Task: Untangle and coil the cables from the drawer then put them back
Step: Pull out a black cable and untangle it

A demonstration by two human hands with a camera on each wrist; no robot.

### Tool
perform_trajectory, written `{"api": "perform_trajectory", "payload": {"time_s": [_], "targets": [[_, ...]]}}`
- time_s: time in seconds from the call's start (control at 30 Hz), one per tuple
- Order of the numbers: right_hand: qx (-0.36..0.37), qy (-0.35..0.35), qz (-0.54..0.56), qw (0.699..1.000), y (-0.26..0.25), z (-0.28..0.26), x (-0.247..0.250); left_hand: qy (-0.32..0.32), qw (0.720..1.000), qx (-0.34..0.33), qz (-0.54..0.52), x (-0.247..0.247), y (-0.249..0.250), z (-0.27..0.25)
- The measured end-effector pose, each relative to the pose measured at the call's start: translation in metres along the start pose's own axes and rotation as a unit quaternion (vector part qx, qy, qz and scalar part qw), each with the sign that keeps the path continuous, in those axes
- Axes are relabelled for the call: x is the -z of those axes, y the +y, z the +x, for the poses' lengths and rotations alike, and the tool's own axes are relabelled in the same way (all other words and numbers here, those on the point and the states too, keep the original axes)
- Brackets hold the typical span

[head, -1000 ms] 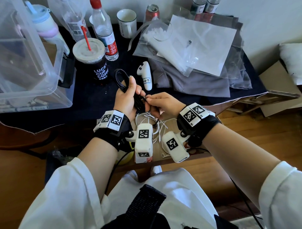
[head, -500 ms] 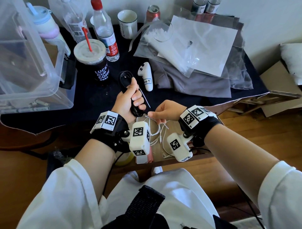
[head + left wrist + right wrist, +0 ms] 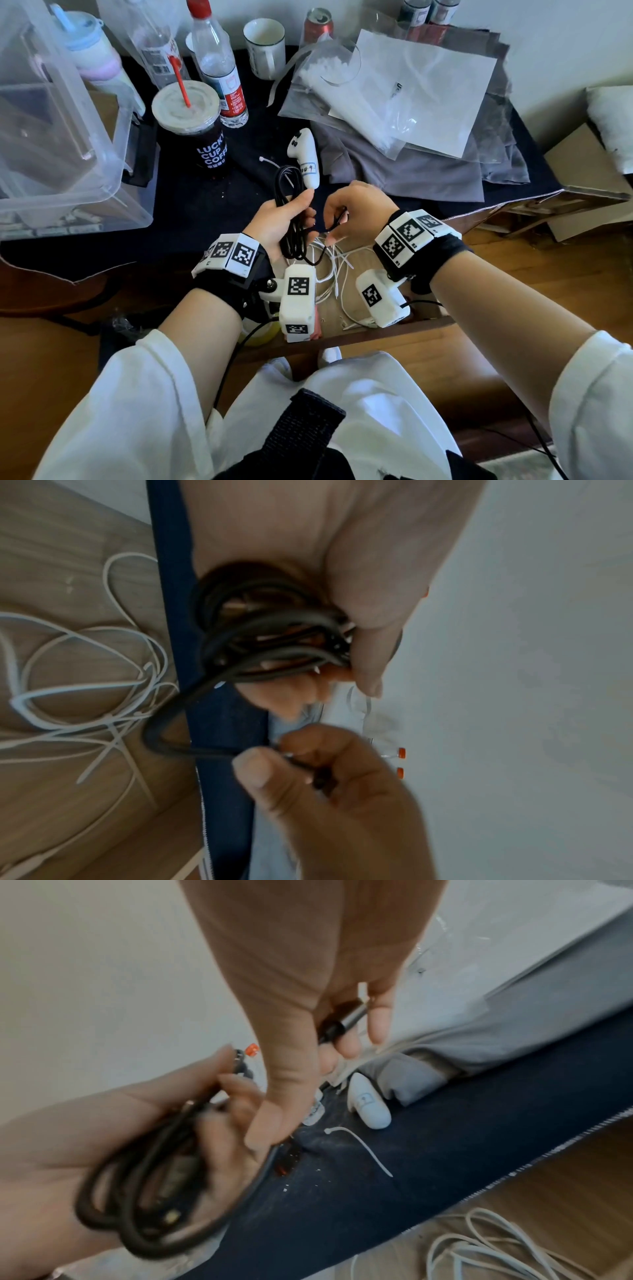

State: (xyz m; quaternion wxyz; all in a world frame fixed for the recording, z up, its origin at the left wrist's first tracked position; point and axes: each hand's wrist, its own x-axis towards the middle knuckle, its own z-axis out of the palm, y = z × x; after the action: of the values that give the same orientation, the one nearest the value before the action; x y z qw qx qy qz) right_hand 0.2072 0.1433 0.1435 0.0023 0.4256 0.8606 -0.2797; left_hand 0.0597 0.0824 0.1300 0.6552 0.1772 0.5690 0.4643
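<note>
Hands (image 3: 281, 222) — gripping black cable (image 3: 291, 236).

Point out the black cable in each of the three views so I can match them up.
Head: black cable at centre, coiled in the left hand.
Left wrist: upper centre, loops under the fingers.
Right wrist: lower left, on the palm.
Shared landmark: white cables in the drawer.

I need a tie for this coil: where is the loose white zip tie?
In the head view, the zip tie lies on the dark tablecloth, between the coffee cup and the white controller.
</note>
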Motion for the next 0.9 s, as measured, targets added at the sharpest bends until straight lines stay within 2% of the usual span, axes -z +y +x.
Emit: {"api": "perform_trajectory", "payload": {"time_s": [0.17, 0.3, 0.4, 0.5, 0.6, 0.63, 0.7, 0.77, 0.83, 0.9], "targets": [[0.023, 0.023, -0.044, 0.999, -0.014, 0.004, 0.005, -0.106, 0.994, 0.037, 0.001, 0.0, -0.003, -0.005], [0.031, 0.033, -0.069, 0.997, -0.018, 0.006, 0.01, -0.1, 0.995, 0.021, -0.012, -0.002, -0.003, -0.011], [0.048, 0.046, -0.049, 0.997, -0.021, 0.006, 0.013, -0.092, 0.996, 0.01, -0.02, -0.002, -0.004, -0.011], [0.052, 0.103, 0.057, 0.992, -0.017, 0.007, 0.01, -0.066, 0.998, -0.015, -0.012, -0.005, -0.005, -0.011], [0.012, 0.185, 0.165, 0.969, -0.012, 0.008, 0.002, -0.025, 0.998, -0.055, -0.015, -0.006, -0.006, -0.006], [-0.014, 0.178, 0.183, 0.967, -0.013, 0.008, 0.0, -0.02, 0.997, -0.067, -0.022, -0.006, -0.006, -0.005], [-0.044, 0.108, 0.249, 0.961, -0.016, 0.007, -0.003, -0.032, 0.996, -0.079, -0.025, -0.007, -0.007, -0.004], [-0.023, 0.017, 0.386, 0.922, -0.018, 0.002, -0.005, -0.06, 0.995, -0.08, -0.019, -0.009, -0.008, -0.006], [-0.008, -0.044, 0.478, 0.877, -0.02, -0.001, -0.004, -0.081, 0.994, -0.075, -0.023, -0.011, -0.007, -0.008], [-0.017, -0.063, 0.503, 0.862, -0.021, 0.0, -0.003, -0.097, 0.992, -0.071, -0.037, -0.013, -0.006, -0.009]]}}
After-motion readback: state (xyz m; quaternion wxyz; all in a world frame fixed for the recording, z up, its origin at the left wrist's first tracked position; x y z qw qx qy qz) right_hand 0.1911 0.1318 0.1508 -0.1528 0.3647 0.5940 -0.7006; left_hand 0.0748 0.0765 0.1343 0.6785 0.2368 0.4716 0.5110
